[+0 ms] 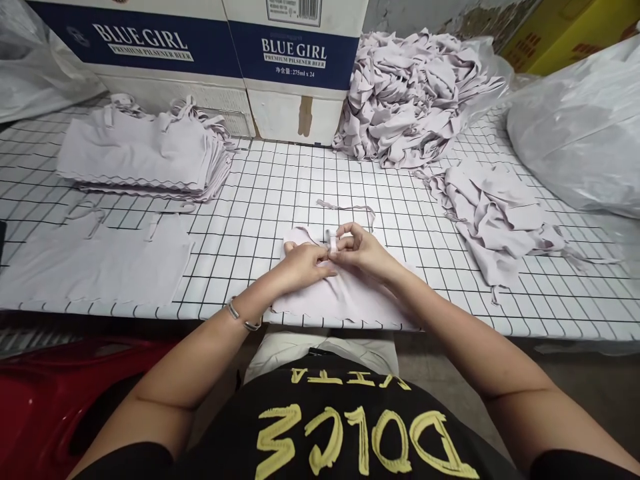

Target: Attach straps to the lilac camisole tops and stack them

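A pale pink strappy top (345, 297) lies on the table's near edge in front of me. My left hand (304, 265) rests on its upper part, thumb and fingers closed on the fabric at the base of a thin strap (332, 240). Close against it, my right hand (364, 253) pinches that strap, its fingers curled. The fingertips of both hands meet there and hide the exact spot they hold. Just beyond my hands, another thin strap (350, 207) lies curved on the checked cloth.
At left, a flat top (100, 260) lies before a stack of folded tops (140, 150). A beer carton (295, 110) stands at the back. A heap of tops (410, 93), a loose crumpled pile (500, 213) and a plastic bag (580, 127) occupy the right.
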### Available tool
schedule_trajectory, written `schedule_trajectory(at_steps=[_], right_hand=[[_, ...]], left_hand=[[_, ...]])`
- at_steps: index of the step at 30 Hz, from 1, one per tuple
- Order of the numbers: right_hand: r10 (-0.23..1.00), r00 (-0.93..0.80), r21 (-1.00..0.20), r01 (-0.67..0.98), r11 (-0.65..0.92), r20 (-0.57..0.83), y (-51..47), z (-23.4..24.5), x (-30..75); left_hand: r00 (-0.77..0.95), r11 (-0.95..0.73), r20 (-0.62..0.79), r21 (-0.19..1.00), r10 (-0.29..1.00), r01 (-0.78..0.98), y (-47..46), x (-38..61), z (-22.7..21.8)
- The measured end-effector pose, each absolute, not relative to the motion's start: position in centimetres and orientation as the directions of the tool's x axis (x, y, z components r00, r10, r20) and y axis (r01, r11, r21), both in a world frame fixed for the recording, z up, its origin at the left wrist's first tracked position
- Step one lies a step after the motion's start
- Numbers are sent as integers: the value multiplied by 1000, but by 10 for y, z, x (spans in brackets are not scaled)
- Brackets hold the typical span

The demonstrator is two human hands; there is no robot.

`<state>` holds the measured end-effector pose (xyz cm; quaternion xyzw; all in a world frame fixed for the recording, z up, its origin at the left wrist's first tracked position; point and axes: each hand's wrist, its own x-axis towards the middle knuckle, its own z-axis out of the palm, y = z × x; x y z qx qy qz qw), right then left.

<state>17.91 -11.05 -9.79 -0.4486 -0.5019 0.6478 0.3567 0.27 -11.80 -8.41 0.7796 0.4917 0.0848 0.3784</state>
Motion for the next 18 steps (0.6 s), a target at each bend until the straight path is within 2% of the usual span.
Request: schedule_trajectory(at_steps=[2, 3, 5, 7, 9, 13, 15, 18], right_hand=[[928, -300, -975, 39, -220, -222, -97, -97, 178], [951, -250, -981, 112, -158, -181, -91, -96, 179], [989, -150, -936, 348, 51, -2, -87, -96, 183], [966, -154, -778, 572, 259, 209, -94, -95, 192], [911, -278, -624, 663, 412, 306, -114, -95, 207], [795, -553, -433, 671, 602, 250, -166, -102, 240], [771, -586, -358, 684, 636, 250, -185, -109, 253], [769, -579, -309, 704, 639, 270, -197, -117, 262]], left_hand=[[540, -287, -271, 615, 797, 734, -116, -1, -81], [541, -321, -257, 577, 801, 751, -116, -3, -80], [502, -384, -131, 491, 855, 782, -122, -8, -80], [444, -438, 85, 406, 892, 802, -135, -17, -81], [479, -526, 218, 359, 850, 771, -152, -31, -83], [685, -692, 177, 371, 707, 619, -181, -63, -90], [678, -691, 182, 356, 712, 630, -187, -75, -91], [641, -684, 241, 306, 729, 662, -186, -77, -91]])
